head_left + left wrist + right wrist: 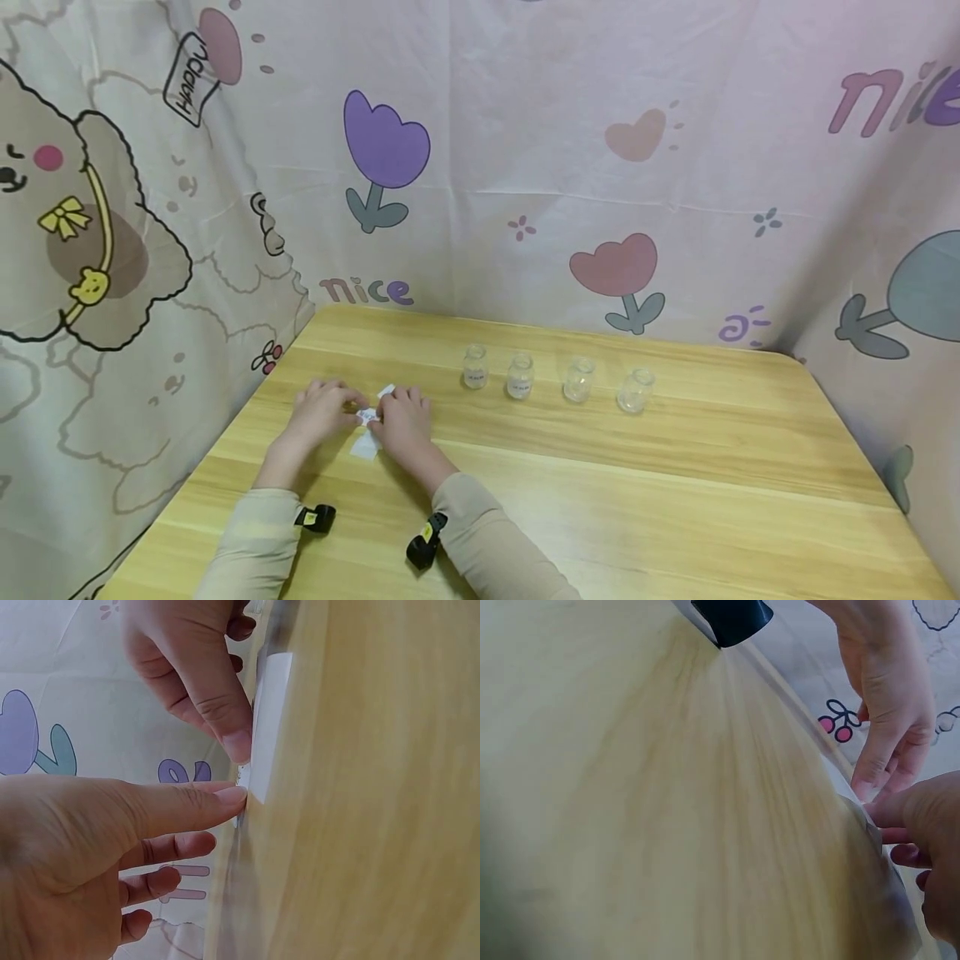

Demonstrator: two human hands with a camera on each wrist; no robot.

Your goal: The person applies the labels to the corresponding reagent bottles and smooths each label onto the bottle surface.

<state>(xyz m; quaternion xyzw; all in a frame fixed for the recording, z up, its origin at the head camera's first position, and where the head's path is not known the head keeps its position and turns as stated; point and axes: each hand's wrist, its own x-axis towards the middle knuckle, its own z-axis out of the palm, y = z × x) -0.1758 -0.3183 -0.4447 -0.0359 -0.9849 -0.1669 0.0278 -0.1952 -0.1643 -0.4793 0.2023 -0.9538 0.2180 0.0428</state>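
Note:
Near the left of the table in the head view, my left hand (318, 412) and right hand (405, 422) meet over a small white label (367, 416) with dark print. Thumb and index finger of the left hand pinch one edge of it. The right hand's thumb and fingers grip its other side, close to the left fingertips. Beneath them a white strip of paper (365, 447) lies on the table, partly hidden by the hands. In the left wrist view, the label (242, 777) shows as a thin sliver beside the paper (271, 724).
Several small clear glass jars stand in a row right of the hands. The leftmost jar (476, 367) and the one beside it (521, 377) bear printed labels. A patterned cloth (510, 167) hangs behind the wooden table (600, 517). Black cameras (426, 542) are strapped to the wrists.

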